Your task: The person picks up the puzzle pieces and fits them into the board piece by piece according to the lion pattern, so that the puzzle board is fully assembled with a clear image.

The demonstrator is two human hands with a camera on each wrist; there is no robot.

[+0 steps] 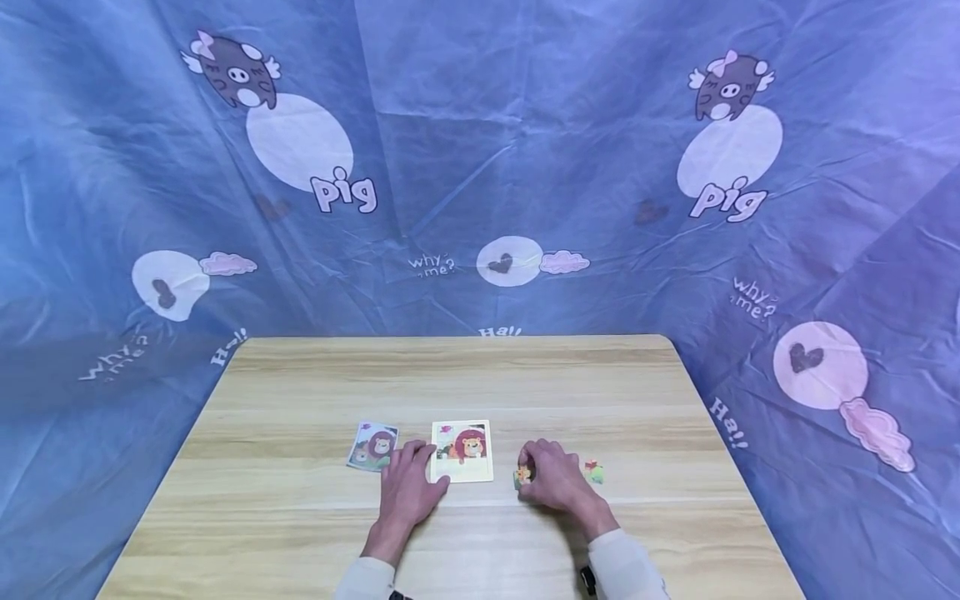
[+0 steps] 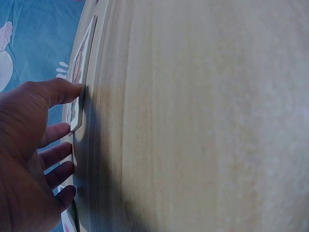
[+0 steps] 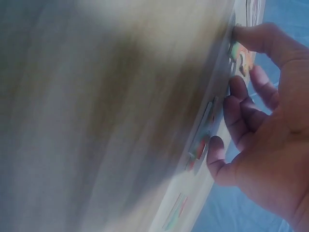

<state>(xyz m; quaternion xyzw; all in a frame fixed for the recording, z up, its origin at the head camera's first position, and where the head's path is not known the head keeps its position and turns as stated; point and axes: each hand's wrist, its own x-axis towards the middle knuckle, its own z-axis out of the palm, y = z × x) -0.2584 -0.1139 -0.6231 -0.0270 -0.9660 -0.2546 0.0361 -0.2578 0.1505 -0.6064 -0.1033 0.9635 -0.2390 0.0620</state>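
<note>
A puzzle tray (image 1: pixel 463 472) with a pale frame lies mid-table, with lion pieces fitted in its upper part. My left hand (image 1: pixel 407 487) rests at its lower left corner, fingers extended; the thumb (image 2: pixel 67 90) touches the frame's edge in the left wrist view. To the right, my right hand (image 1: pixel 555 477) pinches a green and orange puzzle piece (image 1: pixel 522 475) between thumb and index finger, low over the table. Under that hand in the right wrist view lies another loose puzzle piece (image 3: pixel 199 147), which the hand hides in the head view.
Left of the tray lies a lion picture card (image 1: pixel 371 448), partly behind the left fingers. One more loose puzzle piece (image 1: pixel 594 472) sits right of the right hand. Blue patterned cloth (image 1: pixel 450 167) hangs around the wooden table (image 1: pixel 300 367).
</note>
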